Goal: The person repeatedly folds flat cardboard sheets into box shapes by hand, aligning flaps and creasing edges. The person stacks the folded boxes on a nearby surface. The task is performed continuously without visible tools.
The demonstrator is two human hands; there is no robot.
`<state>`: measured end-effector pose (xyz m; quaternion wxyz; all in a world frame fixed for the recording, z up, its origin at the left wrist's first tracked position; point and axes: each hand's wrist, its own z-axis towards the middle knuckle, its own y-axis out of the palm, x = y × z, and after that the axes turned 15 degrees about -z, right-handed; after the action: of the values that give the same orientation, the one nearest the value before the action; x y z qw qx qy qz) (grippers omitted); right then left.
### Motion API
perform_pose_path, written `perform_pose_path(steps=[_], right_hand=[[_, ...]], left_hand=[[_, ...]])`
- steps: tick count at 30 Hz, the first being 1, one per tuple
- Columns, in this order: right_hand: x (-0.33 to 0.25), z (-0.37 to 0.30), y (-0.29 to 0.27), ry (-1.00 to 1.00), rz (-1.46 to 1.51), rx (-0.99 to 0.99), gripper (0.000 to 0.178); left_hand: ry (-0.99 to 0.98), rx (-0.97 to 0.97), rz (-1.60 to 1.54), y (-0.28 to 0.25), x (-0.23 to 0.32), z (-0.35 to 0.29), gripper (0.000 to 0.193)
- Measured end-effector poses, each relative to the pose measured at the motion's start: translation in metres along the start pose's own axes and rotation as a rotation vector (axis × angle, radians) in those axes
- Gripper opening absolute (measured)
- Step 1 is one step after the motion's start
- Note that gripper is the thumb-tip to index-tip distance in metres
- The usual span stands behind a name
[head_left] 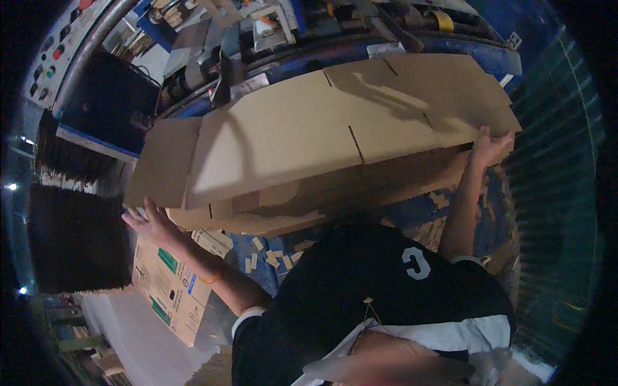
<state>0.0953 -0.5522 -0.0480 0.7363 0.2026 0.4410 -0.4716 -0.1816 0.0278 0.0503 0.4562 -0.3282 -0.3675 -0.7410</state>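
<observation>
A wide brown cardboard box blank (290, 141), with dark slots cut into its edges, stretches across the middle of the view. Beneath its near edge hangs a shadowed cardboard layer (399, 177); whether it is a fold of the same blank or another one, I cannot tell. At the near left corner my left hand (154, 224) grips the edge, thumb uppermost and fingers partly spread. My right hand (490, 148) is closed over the near right corner, its fingers curled on the edge.
Behind the blank runs a blue machine (502, 61) with rollers and metal guides. A control panel (55, 61) with buttons stands at the far left. A printed carton sheet (170, 293) lies low on the left. Cardboard scraps (273, 259) litter the area below the blank. Dark green corrugated sheeting (553, 180) rises at right.
</observation>
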Motion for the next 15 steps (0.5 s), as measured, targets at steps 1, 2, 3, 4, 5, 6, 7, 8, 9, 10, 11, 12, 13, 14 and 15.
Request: perform_pose_path(steps=[1,2,3,4,5,6,7,8,9,10,11,12,13,14,15], right_hand=[[-0.010,0.003,0.004,-0.024,0.064,0.025,0.063],[-0.023,0.007,0.008,-0.039,0.132,0.025,0.062],[-0.038,0.011,0.009,-0.011,0.208,0.028,0.061],[-0.053,0.016,0.008,0.073,0.312,-0.031,0.060],[-0.070,0.021,0.003,0.198,0.423,-0.091,0.058],[-0.087,0.023,-0.005,0.292,0.507,-0.153,0.056],[-0.104,0.024,-0.014,0.232,0.541,-0.151,0.054],[-0.118,0.021,-0.029,0.136,0.553,-0.153,0.051],[-0.128,0.011,-0.043,-0.033,0.594,-0.191,0.049],[-0.134,-0.009,-0.058,-0.056,0.405,-0.237,0.045],[-0.138,-0.028,-0.078,-0.206,0.296,-0.362,0.042],[-0.141,-0.035,-0.103,-0.648,0.000,-0.613,0.036],[-0.139,-0.045,-0.104,-0.967,-0.109,-0.807,0.035],[-0.136,-0.054,-0.105,-1.281,-0.144,-1.005,0.035],[-0.129,-0.075,-0.092,-1.435,-0.097,-1.167,0.040]], left_hand=[[0.013,0.062,-0.152,0.002,-0.005,0.006,0.072],[0.048,0.079,-0.316,0.001,-0.011,0.010,0.070],[0.003,0.152,-0.313,0.000,-0.019,0.015,0.058],[-0.166,0.142,-0.137,-0.004,-0.026,0.016,0.053],[-0.292,0.069,0.008,-0.007,-0.031,0.015,0.047],[-0.335,0.013,0.098,-0.012,-0.033,0.010,0.043],[-0.373,-0.047,0.190,-0.018,-0.031,0.006,0.038],[-0.333,-0.080,0.222,-0.022,-0.028,-0.007,0.034],[-0.271,-0.140,0.261,-0.024,-0.023,-0.023,0.031],[-0.311,-0.173,0.199,-0.026,-0.014,-0.038,0.029],[-0.329,-0.232,0.146,-0.026,-0.004,-0.055,0.028],[-0.296,-0.342,0.041,-0.025,0.005,-0.071,0.027],[-0.295,-0.388,0.168,-0.021,0.012,-0.087,0.027],[-0.238,-0.483,0.241,-0.015,0.016,-0.101,0.027],[-0.232,-0.556,0.337,-0.008,0.017,-0.109,0.028]])
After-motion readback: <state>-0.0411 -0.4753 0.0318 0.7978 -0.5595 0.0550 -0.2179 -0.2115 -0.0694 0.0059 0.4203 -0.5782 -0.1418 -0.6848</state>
